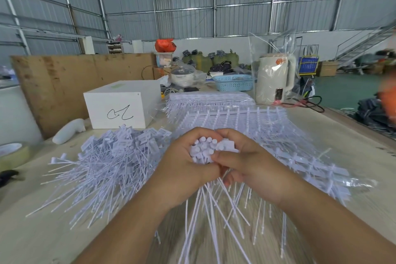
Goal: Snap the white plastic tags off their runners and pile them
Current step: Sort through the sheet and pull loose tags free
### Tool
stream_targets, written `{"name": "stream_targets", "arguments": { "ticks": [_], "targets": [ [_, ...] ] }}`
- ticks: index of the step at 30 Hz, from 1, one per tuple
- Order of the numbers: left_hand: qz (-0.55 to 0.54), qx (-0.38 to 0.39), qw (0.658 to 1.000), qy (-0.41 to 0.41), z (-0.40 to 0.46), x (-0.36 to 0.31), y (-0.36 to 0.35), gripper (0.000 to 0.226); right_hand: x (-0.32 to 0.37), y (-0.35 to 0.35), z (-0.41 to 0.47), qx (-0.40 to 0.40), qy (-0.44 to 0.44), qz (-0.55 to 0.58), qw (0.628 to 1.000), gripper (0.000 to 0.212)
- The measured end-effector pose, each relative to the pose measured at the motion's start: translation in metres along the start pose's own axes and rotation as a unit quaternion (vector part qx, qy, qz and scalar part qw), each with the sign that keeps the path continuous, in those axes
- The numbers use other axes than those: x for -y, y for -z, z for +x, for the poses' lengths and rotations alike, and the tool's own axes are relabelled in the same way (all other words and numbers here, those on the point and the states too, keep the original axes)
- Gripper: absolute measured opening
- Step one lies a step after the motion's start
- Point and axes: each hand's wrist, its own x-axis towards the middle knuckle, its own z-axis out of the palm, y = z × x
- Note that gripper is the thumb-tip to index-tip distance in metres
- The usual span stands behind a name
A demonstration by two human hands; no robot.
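My left hand [182, 163] and my right hand [250, 163] meet at the middle of the table, both curled round one bunch of white plastic tags [205, 149]. The tags' heads stick up between my fingers, and their long thin tails fan down toward me. A loose pile of separated tags [111, 161] lies to the left of my hands. Behind and to the right, tags still on their runners [246, 122] lie in rows, partly in clear plastic wrap. A further stack of runner sheets [210, 97] sits behind them.
A white box [120, 107] with a black scribble stands at the back left, a tape roll [12, 153] at the left edge. A cream kettle [274, 79] in a clear bag, a blue basket [233, 82] and a pot stand behind. Board panels wall the left side.
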Motion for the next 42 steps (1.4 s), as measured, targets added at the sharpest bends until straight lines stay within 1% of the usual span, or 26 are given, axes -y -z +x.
{"name": "stream_targets", "arguments": {
  "ticks": [3,5,7,9,10,13,15,18,21,22,23,24,25,26,28,30,32,34,36,38,40,41,42],
  "targets": [
    [0.007,0.008,1.000,0.013,0.000,0.000,0.002,0.042,0.000,-0.002,-0.003,0.019,0.019,0.038,0.999,0.020],
    [0.022,0.012,1.000,0.018,0.000,0.001,0.003,0.042,-0.001,-0.003,-0.004,0.012,0.004,0.056,0.998,0.018],
    [0.022,0.013,1.000,0.015,0.000,0.001,0.002,0.043,0.000,-0.003,-0.004,0.007,-0.011,0.062,0.998,0.021],
    [0.008,0.010,1.000,0.011,0.000,0.001,0.001,0.044,0.000,-0.002,-0.004,0.005,-0.022,0.066,0.998,0.034],
    [0.006,0.006,1.000,0.010,0.000,0.001,0.000,0.045,0.000,-0.003,-0.004,0.007,-0.024,0.074,0.997,0.037],
    [0.000,-0.009,1.000,0.003,-0.001,0.001,-0.002,0.046,0.001,-0.007,-0.004,0.018,-0.028,0.120,0.992,0.035],
    [-0.011,-0.017,1.000,-0.002,-0.001,0.001,-0.004,0.047,0.002,-0.011,-0.004,0.025,-0.035,0.157,0.987,0.037],
    [0.005,-0.042,0.999,-0.030,-0.001,0.002,-0.005,0.050,0.004,-0.015,-0.006,0.051,-0.035,0.212,0.975,0.036],
    [0.015,-0.077,0.995,-0.060,-0.001,0.003,-0.004,0.049,0.004,-0.020,-0.009,0.085,-0.059,0.266,0.958,0.045],
    [0.020,-0.092,0.993,-0.066,0.000,0.004,-0.004,0.049,0.005,-0.022,-0.011,0.105,-0.064,0.281,0.952,0.046],
    [0.025,-0.108,0.991,-0.071,0.000,0.005,-0.003,0.049,0.005,-0.023,-0.013,0.127,-0.063,0.286,0.948,0.041],
    [0.027,-0.123,0.989,-0.073,0.001,0.005,-0.002,0.049,0.006,-0.024,-0.015,0.145,-0.062,0.278,0.948,0.030],
    [0.026,-0.132,0.988,-0.073,0.001,0.005,-0.002,0.048,0.006,-0.024,-0.016,0.156,-0.062,0.258,0.952,0.018],
    [0.024,-0.134,0.988,-0.072,0.001,0.005,-0.002,0.047,0.007,-0.023,-0.017,0.163,-0.062,0.231,0.957,0.011],
    [0.027,-0.119,0.990,-0.065,0.001,0.005,-0.003,0.045,0.008,-0.024,-0.018,0.171,-0.055,0.162,0.970,0.016],
    [0.025,-0.095,0.994,-0.052,0.001,0.005,-0.004,0.044,0.008,-0.026,-0.018,0.160,-0.060,0.121,0.978,0.018],
    [0.017,-0.077,0.996,-0.039,0.000,0.005,-0.006,0.043,0.009,-0.029,-0.017,0.160,-0.070,0.120,0.977,0.021],
    [0.006,-0.067,0.997,-0.029,-0.001,0.003,-0.006,0.044,0.010,-0.030,-0.017,0.150,-0.064,0.090,0.982,0.025],
    [-0.014,-0.066,0.998,-0.017,0.000,0.002,-0.005,0.054,0.010,-0.030,-0.016,0.122,-0.057,0.063,0.989,0.028],
    [-0.069,-0.064,0.996,0.005,0.001,0.001,-0.005,0.068,0.010,-0.030,-0.015,0.081,-0.054,0.053,0.994,0.031],
    [-0.147,-0.050,0.987,0.034,0.002,0.002,-0.005,0.082,0.015,-0.028,-0.015,0.039,-0.040,0.061,0.997,0.019],
    [-0.165,-0.039,0.984,0.051,0.002,0.003,-0.005,0.089,0.017,-0.027,-0.014,0.020,-0.031,0.080,0.996,0.012],
    [-0.159,-0.022,0.985,0.067,0.001,0.005,-0.005,0.095,0.018,-0.025,-0.013,-0.006,-0.024,0.104,0.994,0.009]
  ]
}}
